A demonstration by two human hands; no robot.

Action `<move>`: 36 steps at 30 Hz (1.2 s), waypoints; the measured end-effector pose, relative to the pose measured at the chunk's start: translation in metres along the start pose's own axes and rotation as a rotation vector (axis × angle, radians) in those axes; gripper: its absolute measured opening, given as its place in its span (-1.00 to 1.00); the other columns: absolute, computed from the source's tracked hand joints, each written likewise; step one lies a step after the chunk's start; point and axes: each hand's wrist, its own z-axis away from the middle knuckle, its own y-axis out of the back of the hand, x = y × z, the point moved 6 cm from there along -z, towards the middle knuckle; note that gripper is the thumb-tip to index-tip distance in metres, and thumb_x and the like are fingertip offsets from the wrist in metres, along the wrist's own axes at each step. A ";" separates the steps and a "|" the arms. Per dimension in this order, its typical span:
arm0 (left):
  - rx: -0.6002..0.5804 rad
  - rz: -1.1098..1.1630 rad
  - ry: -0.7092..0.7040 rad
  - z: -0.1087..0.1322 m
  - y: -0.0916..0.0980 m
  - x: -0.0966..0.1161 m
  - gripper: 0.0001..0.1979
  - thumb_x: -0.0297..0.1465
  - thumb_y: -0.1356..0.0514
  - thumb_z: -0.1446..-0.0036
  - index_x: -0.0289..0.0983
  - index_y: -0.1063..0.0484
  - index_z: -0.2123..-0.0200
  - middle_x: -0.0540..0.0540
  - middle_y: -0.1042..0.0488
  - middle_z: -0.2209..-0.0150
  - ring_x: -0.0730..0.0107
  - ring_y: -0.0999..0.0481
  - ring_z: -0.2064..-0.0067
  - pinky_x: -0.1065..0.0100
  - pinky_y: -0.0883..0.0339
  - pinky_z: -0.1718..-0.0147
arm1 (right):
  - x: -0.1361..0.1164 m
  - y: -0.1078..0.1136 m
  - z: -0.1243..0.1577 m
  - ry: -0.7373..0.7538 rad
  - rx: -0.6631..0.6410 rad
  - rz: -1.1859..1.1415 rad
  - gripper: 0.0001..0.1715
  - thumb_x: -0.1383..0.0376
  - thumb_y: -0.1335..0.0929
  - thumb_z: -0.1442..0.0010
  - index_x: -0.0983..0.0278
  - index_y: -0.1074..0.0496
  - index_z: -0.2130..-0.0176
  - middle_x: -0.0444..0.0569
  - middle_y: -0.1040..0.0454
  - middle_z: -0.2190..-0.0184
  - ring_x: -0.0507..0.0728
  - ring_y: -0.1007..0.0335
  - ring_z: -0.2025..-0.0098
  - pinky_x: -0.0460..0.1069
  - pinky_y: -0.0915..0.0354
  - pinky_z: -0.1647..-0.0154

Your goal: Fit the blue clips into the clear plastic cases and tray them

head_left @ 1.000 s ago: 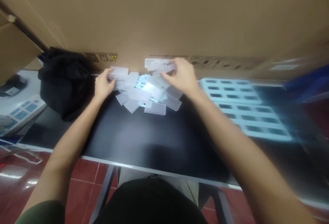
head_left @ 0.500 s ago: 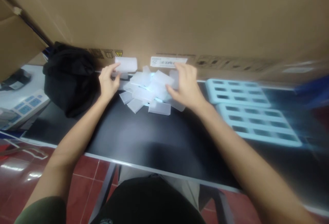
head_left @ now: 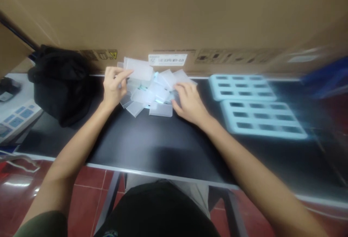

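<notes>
A loose pile of frosted, translucent plastic sleeves [head_left: 159, 91] lies on the black tabletop near its back edge, several overlapping at different angles. At the pile's left, my left hand [head_left: 113, 84] pinches one flat sleeve [head_left: 140, 69] by its left end, thumb and fingers closed, the sleeve raised above the others. My right hand [head_left: 189, 101] rests at the pile's right side, fingers curved and apart from the thumb, the tips touching or just over the sleeves there. Something bluish shows between the sleeves in the middle; its kind is unclear.
Two light-blue trays with rectangular openings, a rear one [head_left: 241, 87] and a front one [head_left: 263, 118], lie to the right. A black cloth bag [head_left: 61, 84] sits at left beside a white printed box [head_left: 19, 119]. A large cardboard box [head_left: 174, 16] stands along the table's back edge.
My left hand's sleeve has moved right, over the pile's upper left. My right hand has come down onto the pile's right edge, its fingers closer to the thumb. The view has shifted slightly.
</notes>
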 end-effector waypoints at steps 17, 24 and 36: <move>-0.465 0.181 -0.314 0.009 -0.014 0.076 -0.53 -0.41 -0.02 -0.42 0.04 -0.43 -0.29 -0.12 -0.44 -0.27 0.06 -0.29 -0.43 -0.23 -0.24 -0.38 | -0.033 -0.009 0.009 0.164 -0.116 -0.048 -0.07 -0.14 -0.29 -0.39 0.25 -0.09 -0.51 0.34 -0.11 -0.46 0.50 0.03 -0.51 0.49 -0.15 -0.40; -0.531 0.002 -0.176 0.052 0.020 0.057 -0.34 0.13 -0.36 -0.14 0.11 -0.45 -0.27 -0.14 -0.23 -0.44 -0.40 0.09 -0.56 -0.55 0.13 -0.39 | -0.025 -0.002 0.006 0.150 -0.085 -0.010 -0.18 -0.08 -0.37 -0.35 0.26 -0.28 -0.40 0.31 -0.26 -0.37 0.49 -0.16 -0.38 0.40 -0.26 -0.33; -0.509 0.020 -0.007 0.070 -0.013 0.003 0.04 0.28 -0.35 -0.03 -0.09 -0.20 -0.44 -0.39 0.05 -0.53 -0.43 0.12 -0.56 -0.53 0.18 -0.41 | -0.006 -0.003 0.009 -0.113 0.007 0.009 0.03 -0.25 -0.37 -0.25 0.34 -0.20 -0.38 0.44 -0.22 -0.28 0.66 -0.12 -0.31 0.51 -0.34 -0.14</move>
